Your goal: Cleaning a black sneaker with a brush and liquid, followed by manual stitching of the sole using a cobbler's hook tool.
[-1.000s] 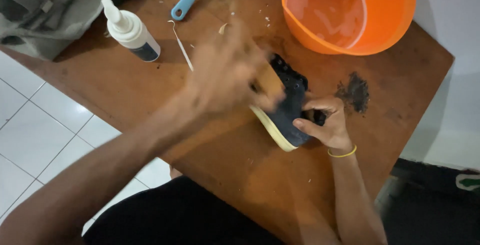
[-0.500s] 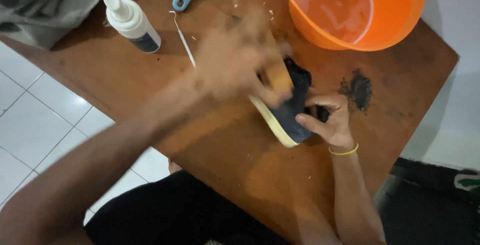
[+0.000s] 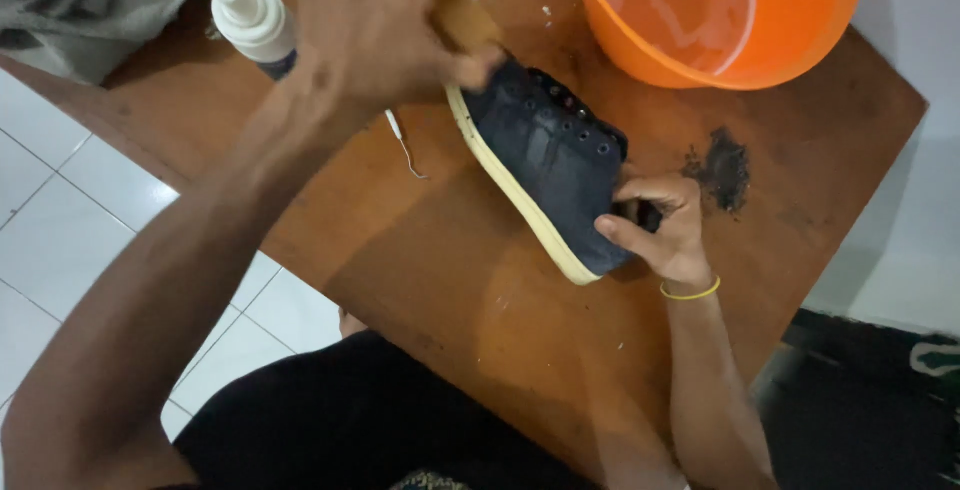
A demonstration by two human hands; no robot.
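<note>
A dark navy sneaker (image 3: 545, 155) with a cream sole is lying on its side on the wooden table (image 3: 450, 280), long axis running diagonally from upper left to lower right. The right hand (image 3: 660, 225) is gripping its lower-right end, fingers curled closed around it. The left hand (image 3: 375, 25), blurred, is closing its fingers on a tan brush (image 3: 465, 20) at the shoe's upper-left end. An orange basin (image 3: 720, 15) is sitting nearby.
</note>
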